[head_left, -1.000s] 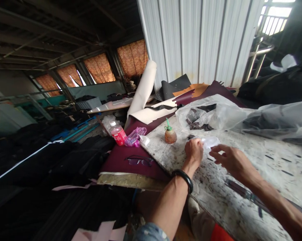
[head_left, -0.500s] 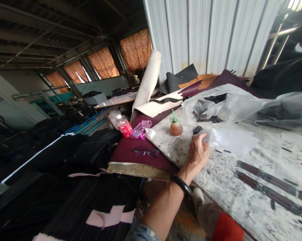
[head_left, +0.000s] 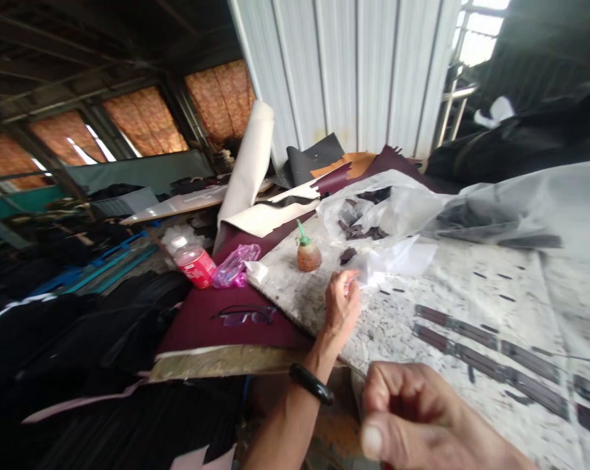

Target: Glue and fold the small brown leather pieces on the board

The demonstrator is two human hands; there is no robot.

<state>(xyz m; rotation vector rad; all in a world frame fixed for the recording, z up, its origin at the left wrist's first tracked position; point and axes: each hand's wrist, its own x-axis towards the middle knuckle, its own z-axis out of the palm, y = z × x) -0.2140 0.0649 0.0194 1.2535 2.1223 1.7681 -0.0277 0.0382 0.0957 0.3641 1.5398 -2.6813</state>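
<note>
Translucent sheet point(head_left: 403, 256), whitish and creased, lies on the surface point(head_left: 295, 294) by my half-curled left hand point(head_left: 342, 303); I cannot tell whether that grip pinches it. Nearer, my right hand point(head_left: 417, 411) curls, hold unclear.

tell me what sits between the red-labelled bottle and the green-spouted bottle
A purple plastic bag and, nearer the green-spouted bottle, a white scrap; the head view shows both.

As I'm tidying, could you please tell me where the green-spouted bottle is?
The green-spouted bottle stands near the middle of the head view, on the white table, beyond and left of the left hand.
</note>
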